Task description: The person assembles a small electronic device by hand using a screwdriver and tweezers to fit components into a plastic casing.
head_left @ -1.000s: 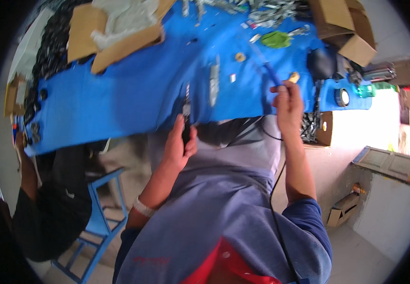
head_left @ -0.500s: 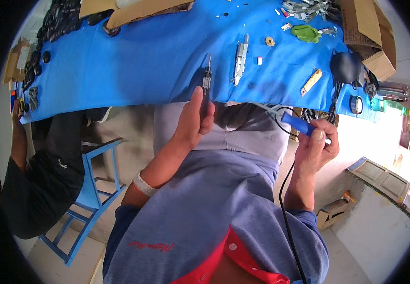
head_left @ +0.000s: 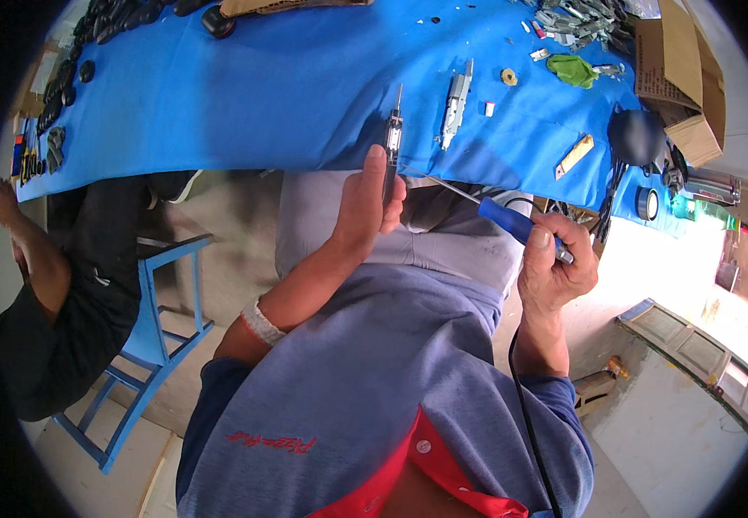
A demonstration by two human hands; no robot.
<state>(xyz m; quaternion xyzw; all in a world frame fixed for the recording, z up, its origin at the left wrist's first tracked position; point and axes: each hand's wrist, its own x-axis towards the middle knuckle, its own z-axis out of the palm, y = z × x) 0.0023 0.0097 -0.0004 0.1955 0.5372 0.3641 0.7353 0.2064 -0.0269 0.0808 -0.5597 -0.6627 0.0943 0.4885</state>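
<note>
Device (head_left: 394, 138), metal-topped, sits gripped in the left hand (head_left: 363, 203) by the blue cloth (head_left: 261, 112), probably light and stiff (best held by its dark body); the right hand (head_left: 558, 259) grips a blue-handled screwdriver (head_left: 508, 220)

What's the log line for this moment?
left hand: holds black-and-silver device | right hand: holds blue-handled screwdriver, tip near device, contact unclear | blue cloth: grey metal part
</note>
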